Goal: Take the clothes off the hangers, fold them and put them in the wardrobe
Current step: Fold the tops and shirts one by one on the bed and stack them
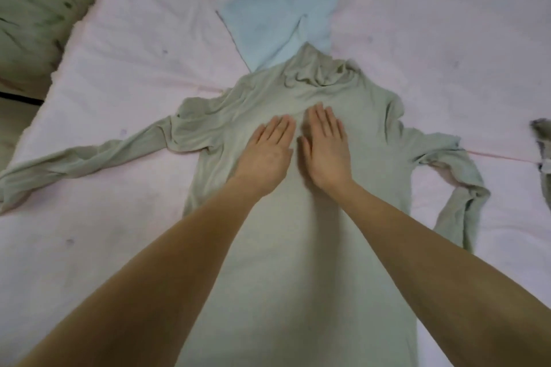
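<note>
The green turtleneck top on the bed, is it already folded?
No, the green turtleneck top lies spread flat with both sleeves stretched out, while the left hand and right hand press on its chest.

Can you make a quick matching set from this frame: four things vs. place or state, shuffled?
Things:
1. green turtleneck
2. light blue garment
3. left hand
4. right sleeve

States:
A. bent back at its end
B. spread flat on the bed sheet
C. flat on the turtleneck's chest, beside the right hand
D. crumpled beyond the collar

Pairs: 1-B, 2-D, 3-C, 4-A
</note>
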`<state>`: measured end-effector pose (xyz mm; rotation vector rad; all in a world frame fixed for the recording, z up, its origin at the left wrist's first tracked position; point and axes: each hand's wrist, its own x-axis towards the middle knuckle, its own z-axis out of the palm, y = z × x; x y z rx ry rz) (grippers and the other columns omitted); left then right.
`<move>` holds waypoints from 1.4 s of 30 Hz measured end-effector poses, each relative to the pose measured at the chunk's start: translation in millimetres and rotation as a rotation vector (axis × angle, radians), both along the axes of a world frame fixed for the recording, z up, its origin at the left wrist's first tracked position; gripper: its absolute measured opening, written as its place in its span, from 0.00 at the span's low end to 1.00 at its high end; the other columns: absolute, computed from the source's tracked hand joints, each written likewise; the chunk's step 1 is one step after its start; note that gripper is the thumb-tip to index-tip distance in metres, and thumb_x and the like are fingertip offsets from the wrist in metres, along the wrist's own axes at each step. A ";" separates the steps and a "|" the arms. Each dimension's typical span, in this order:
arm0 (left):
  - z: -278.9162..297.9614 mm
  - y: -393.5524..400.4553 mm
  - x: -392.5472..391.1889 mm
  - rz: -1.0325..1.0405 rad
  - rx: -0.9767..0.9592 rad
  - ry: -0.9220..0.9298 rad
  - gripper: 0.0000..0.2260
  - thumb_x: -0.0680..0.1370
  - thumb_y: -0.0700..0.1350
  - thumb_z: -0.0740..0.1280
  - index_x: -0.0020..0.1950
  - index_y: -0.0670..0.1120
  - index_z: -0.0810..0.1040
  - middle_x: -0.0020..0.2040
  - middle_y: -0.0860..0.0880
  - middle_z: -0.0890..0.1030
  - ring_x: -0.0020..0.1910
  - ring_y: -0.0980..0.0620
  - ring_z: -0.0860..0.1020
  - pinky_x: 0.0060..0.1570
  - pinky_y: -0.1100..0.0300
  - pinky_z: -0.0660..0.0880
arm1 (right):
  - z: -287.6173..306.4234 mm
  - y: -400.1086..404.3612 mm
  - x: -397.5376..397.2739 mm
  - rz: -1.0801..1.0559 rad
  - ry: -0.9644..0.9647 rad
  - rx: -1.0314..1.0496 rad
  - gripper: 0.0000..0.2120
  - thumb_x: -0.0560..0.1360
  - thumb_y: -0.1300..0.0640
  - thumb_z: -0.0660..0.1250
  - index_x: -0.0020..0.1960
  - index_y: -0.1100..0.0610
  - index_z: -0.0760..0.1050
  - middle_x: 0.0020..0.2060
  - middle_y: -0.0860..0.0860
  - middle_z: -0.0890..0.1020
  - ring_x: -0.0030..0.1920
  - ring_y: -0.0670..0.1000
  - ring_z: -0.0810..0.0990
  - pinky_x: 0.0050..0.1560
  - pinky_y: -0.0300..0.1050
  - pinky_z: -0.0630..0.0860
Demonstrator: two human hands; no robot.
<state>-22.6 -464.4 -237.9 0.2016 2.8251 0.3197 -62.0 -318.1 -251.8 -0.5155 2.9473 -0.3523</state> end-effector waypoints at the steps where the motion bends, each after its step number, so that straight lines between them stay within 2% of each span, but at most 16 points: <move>1: -5.6 0.8 -7.1 -0.005 -0.063 -0.013 0.26 0.84 0.52 0.47 0.79 0.46 0.42 0.80 0.49 0.42 0.78 0.51 0.41 0.75 0.52 0.37 | -6.0 10.7 -2.1 0.067 -0.014 0.034 0.28 0.82 0.49 0.49 0.79 0.58 0.51 0.78 0.53 0.52 0.78 0.52 0.47 0.76 0.47 0.39; 4: -16.7 -16.1 -15.0 0.135 -0.290 -0.055 0.29 0.83 0.59 0.43 0.80 0.46 0.41 0.80 0.49 0.42 0.78 0.48 0.41 0.74 0.44 0.37 | -21.2 66.1 -1.7 -0.089 -0.032 0.163 0.32 0.80 0.41 0.40 0.80 0.55 0.47 0.79 0.51 0.49 0.78 0.50 0.45 0.76 0.47 0.36; 7: -1.7 -21.5 -47.2 0.293 -0.251 0.017 0.28 0.83 0.54 0.49 0.79 0.43 0.47 0.80 0.45 0.49 0.78 0.44 0.48 0.75 0.43 0.44 | -11.0 98.6 -10.6 -0.257 -0.011 0.169 0.33 0.80 0.41 0.39 0.79 0.59 0.49 0.78 0.55 0.51 0.78 0.53 0.47 0.76 0.50 0.37; 10: 10.7 10.4 -83.7 0.019 -0.129 0.160 0.28 0.83 0.52 0.54 0.80 0.45 0.49 0.79 0.44 0.52 0.78 0.43 0.51 0.74 0.47 0.46 | -2.2 86.2 -23.1 -0.005 -0.029 0.075 0.31 0.81 0.42 0.43 0.79 0.56 0.51 0.78 0.51 0.52 0.78 0.50 0.46 0.76 0.49 0.37; 12: 9.6 23.0 -100.2 -0.100 -0.252 0.093 0.27 0.83 0.50 0.54 0.80 0.46 0.48 0.80 0.46 0.52 0.78 0.45 0.52 0.74 0.47 0.49 | -5.9 87.6 -31.7 0.056 -0.075 0.103 0.29 0.81 0.43 0.45 0.78 0.55 0.54 0.78 0.51 0.55 0.78 0.51 0.50 0.76 0.50 0.39; 14: 13.9 17.3 -119.4 0.011 -0.309 0.128 0.24 0.81 0.43 0.57 0.77 0.45 0.59 0.74 0.44 0.65 0.71 0.42 0.65 0.66 0.46 0.64 | -2.7 95.3 -49.0 -0.027 -0.035 0.131 0.25 0.79 0.51 0.51 0.72 0.59 0.68 0.72 0.55 0.70 0.73 0.58 0.66 0.73 0.53 0.51; 16: 20.5 14.0 -141.0 -0.037 -0.212 0.256 0.22 0.75 0.35 0.62 0.70 0.43 0.70 0.62 0.44 0.75 0.55 0.41 0.76 0.45 0.48 0.74 | 11.0 97.8 -76.0 -0.092 0.020 0.076 0.18 0.73 0.61 0.58 0.59 0.61 0.77 0.59 0.57 0.78 0.58 0.62 0.77 0.61 0.54 0.64; 19: 21.5 22.1 -167.4 -0.208 -0.037 0.258 0.18 0.75 0.37 0.65 0.65 0.45 0.73 0.58 0.45 0.75 0.46 0.41 0.78 0.31 0.50 0.73 | 34.6 80.7 -115.7 0.056 -0.018 -0.089 0.19 0.75 0.66 0.60 0.66 0.59 0.71 0.64 0.55 0.72 0.59 0.57 0.72 0.57 0.52 0.70; 22: 20.7 32.7 -186.6 -0.166 -0.062 0.120 0.13 0.79 0.46 0.62 0.64 0.49 0.71 0.59 0.50 0.72 0.50 0.44 0.78 0.36 0.53 0.69 | 42.5 63.7 -157.6 -0.016 -0.050 -0.124 0.23 0.77 0.65 0.57 0.71 0.55 0.66 0.68 0.53 0.67 0.61 0.56 0.69 0.53 0.51 0.73; 25: 15.1 33.0 -201.3 -0.101 -0.082 0.103 0.09 0.81 0.47 0.59 0.57 0.49 0.76 0.56 0.51 0.75 0.49 0.44 0.79 0.41 0.52 0.74 | 33.5 58.4 -189.8 -0.192 -0.185 -0.167 0.24 0.76 0.66 0.56 0.70 0.54 0.64 0.62 0.55 0.71 0.61 0.57 0.69 0.51 0.51 0.72; 28: 17.3 31.7 -201.6 -0.062 0.054 0.340 0.16 0.80 0.54 0.54 0.48 0.47 0.78 0.44 0.50 0.79 0.37 0.43 0.80 0.31 0.56 0.69 | 23.3 60.9 -206.5 -0.177 -0.249 -0.192 0.20 0.76 0.66 0.57 0.67 0.56 0.67 0.56 0.57 0.73 0.58 0.58 0.71 0.50 0.52 0.72; 31: 26.2 31.9 -177.2 -0.258 0.031 0.517 0.15 0.78 0.55 0.56 0.42 0.49 0.78 0.36 0.52 0.78 0.27 0.48 0.78 0.24 0.61 0.65 | 17.1 63.5 -210.9 -0.162 -0.247 -0.214 0.18 0.75 0.66 0.57 0.64 0.57 0.69 0.56 0.57 0.74 0.57 0.58 0.71 0.52 0.52 0.73; 34: 22.3 30.4 -153.1 -0.470 -0.008 0.463 0.11 0.75 0.56 0.66 0.41 0.50 0.80 0.36 0.54 0.78 0.27 0.50 0.78 0.23 0.62 0.66 | 15.9 63.6 -204.4 -0.184 -0.222 -0.288 0.17 0.76 0.65 0.56 0.64 0.58 0.70 0.56 0.57 0.75 0.57 0.58 0.73 0.53 0.53 0.73; 36: 19.5 29.1 -149.0 -0.431 -0.001 0.476 0.10 0.76 0.54 0.64 0.42 0.50 0.81 0.38 0.54 0.79 0.32 0.51 0.79 0.23 0.60 0.68 | 16.6 63.6 -194.2 -0.225 -0.161 -0.352 0.16 0.78 0.64 0.55 0.64 0.59 0.70 0.56 0.58 0.76 0.56 0.58 0.74 0.55 0.55 0.72; 39: 28.1 31.9 -158.8 0.006 0.119 0.442 0.08 0.80 0.46 0.62 0.54 0.47 0.80 0.51 0.49 0.79 0.47 0.46 0.78 0.32 0.53 0.73 | 17.3 64.9 -181.4 -0.355 -0.128 -0.391 0.13 0.81 0.60 0.54 0.62 0.61 0.71 0.55 0.58 0.78 0.55 0.59 0.75 0.56 0.56 0.71; 42: 28.3 30.7 -182.3 0.328 0.142 0.201 0.15 0.82 0.50 0.60 0.65 0.46 0.74 0.60 0.46 0.76 0.59 0.45 0.72 0.47 0.50 0.70 | 19.4 59.9 -189.8 -0.473 -0.231 -0.357 0.13 0.81 0.50 0.58 0.52 0.60 0.73 0.48 0.55 0.80 0.51 0.58 0.76 0.53 0.54 0.72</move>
